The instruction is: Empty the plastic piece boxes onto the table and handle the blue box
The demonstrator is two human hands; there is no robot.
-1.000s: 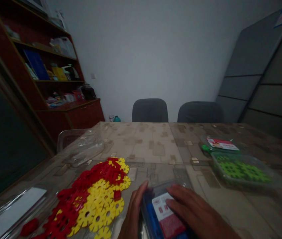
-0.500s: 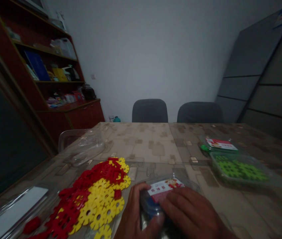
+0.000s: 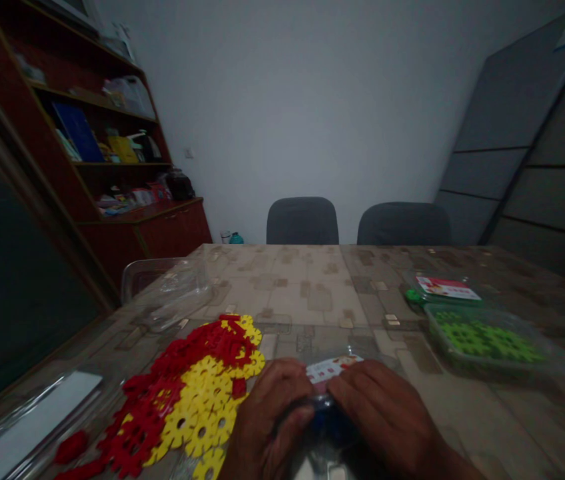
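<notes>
1. My left hand [image 3: 267, 417] and right hand [image 3: 387, 420] are both curled over a small clear plastic box [image 3: 330, 400] at the near edge of the table [image 3: 312, 287]; fingers bent and closed on its lid and sides, thumbs meeting near the middle
2. The box sits just right of the red and yellow pieces [image 3: 192, 393], with a printed label [image 3: 335, 367] showing beyond my knuckles and something blue inside
3. I judge it light and thin-walled: stiff enough to hold shape, but likely to flex or crack if squeezed hard, and smooth, so slippery
4. Best hold looks to be the rim and corners, where the plastic is stiffest
5. The table carries a glossy patterned cover, so things should slide easily
6. An empty clear tray [image 3: 165, 290] lies far left, a box of green pieces [image 3: 485, 340] and its lid [image 3: 445, 288] to the right, well apart
7. Two grey chairs [image 3: 352, 223] stand beyond the table, a dark red shelf unit [image 3: 102, 153] at left, grey panels on the right; the light is dim
</notes>
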